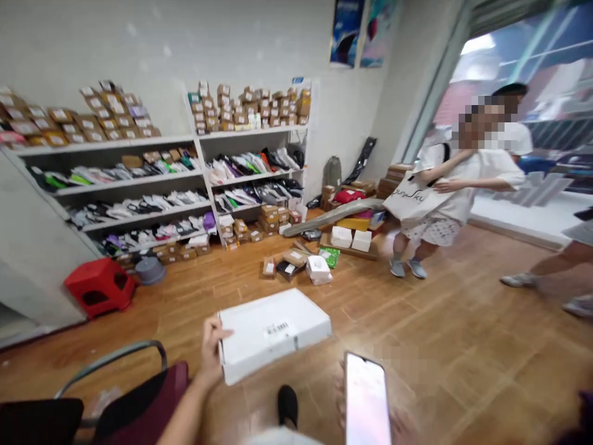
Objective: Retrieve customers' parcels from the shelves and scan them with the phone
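A flat white cardboard box (259, 321) with a barcode label (277, 328) on top is held out in front of me. My left hand (213, 346) grips its left end, the thumb over the upper face and the other fingers mostly hidden. At the lower middle, my right hand (340, 395) holds a smartphone (367, 402) upright, its lit screen turned toward me. Only some fingers show at the phone's edges. What the screen displays is too pale to read.
White shelves (199, 154) along the wall carry many parcels. Loose parcels (296, 259) lie on the wooden floor. A red stool (99, 287) stands left, a chair (152, 389) lower left. A person with a white tote bag (412, 198) stands right, with others near the doorway.
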### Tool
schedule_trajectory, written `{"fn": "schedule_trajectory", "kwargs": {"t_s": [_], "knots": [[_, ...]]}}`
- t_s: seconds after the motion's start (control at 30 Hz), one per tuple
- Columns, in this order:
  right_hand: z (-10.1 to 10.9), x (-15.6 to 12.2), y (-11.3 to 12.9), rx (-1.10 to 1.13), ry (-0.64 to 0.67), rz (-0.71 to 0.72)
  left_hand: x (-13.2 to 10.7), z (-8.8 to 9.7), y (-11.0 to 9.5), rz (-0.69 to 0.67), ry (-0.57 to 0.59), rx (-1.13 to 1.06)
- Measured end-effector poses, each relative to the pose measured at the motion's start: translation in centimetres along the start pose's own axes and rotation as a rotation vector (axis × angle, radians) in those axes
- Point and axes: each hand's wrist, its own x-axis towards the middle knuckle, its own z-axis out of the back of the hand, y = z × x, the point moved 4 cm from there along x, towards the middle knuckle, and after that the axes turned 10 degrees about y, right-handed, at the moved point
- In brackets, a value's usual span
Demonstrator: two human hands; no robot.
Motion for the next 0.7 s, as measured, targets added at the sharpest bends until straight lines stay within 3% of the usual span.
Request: {"fn": "schedule_trajectory", "kwargs": {"t_s": [0.13, 0.3, 0.43, 0.7], "knots": [[0.0, 9.8, 7.1, 0.081, -0.025, 0.103, 7.9, -0.6, 7.3, 0.011, -0.050, -0.008], [-2.3, 20.9, 14.6, 0.029, 0.024, 0.192, 14.9, -1.7, 13.6, 0.022, -0.067, -0.051], [-2.4, 27.7, 17.9, 0.034, 0.037, 0.237, 20.1, -3.3, 19.2, -0.009, -0.103, -0.145], [0.3, 39.8, 22.1, 0.100, -0.064, 0.407, 33.4, -8.5, 33.2, -0.069, -0.024, -0.319]]}}
